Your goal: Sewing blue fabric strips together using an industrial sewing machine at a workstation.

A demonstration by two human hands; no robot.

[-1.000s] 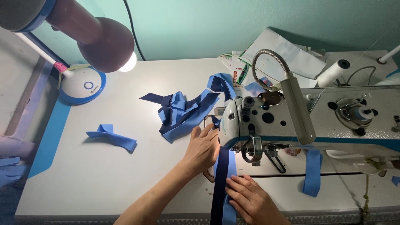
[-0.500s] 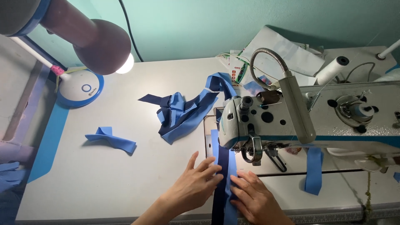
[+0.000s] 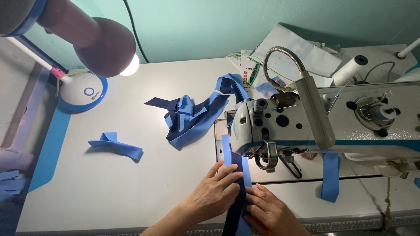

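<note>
— Strip?
— Running out from under the sewing machine head, lower end cut off.
— Hands?
— Left hand, right hand: flat, fingers spread, pressing the strip; needle hidden.

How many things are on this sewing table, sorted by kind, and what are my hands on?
Sewing machine: 1
Desk lamps: 2, the blue-and-white one and the gooseneck
Thread cone: 1
Fabric pieces: 4, the navy and blue strip under the left hand and right hand, the sewn pile, the folded blue piece, the hanging blue strip
Total: 8
</note>
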